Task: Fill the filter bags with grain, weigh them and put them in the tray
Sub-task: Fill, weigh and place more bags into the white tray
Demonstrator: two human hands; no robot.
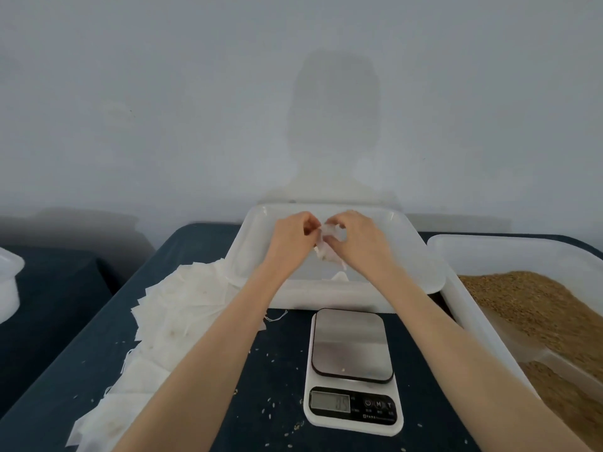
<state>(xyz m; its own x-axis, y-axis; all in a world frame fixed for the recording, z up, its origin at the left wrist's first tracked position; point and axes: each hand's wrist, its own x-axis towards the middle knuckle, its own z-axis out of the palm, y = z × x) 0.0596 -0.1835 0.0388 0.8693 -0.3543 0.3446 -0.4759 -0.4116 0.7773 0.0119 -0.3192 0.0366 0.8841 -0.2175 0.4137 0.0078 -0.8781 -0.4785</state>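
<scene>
Both my hands reach out over the white tray (421, 256) at the back of the table. My left hand (293, 239) and my right hand (362, 243) pinch the same small white filter bag (328, 244) between them, fingers closed on its top. Another white bag (339, 277) lies in the tray near its front rim, partly hidden by my right arm. The white kitchen scale (352, 370) stands in front of the tray with an empty steel plate. A spread of empty filter bags (163, 321) lies to the left. Brown grain (538, 308) fills the bin on the right.
The grain sits in a large white plastic bin (463, 288) along the table's right side. Loose grains are scattered on the dark blue tablecloth (277, 370). Part of another white container (8, 282) shows at the far left on a separate surface. A grey wall stands behind.
</scene>
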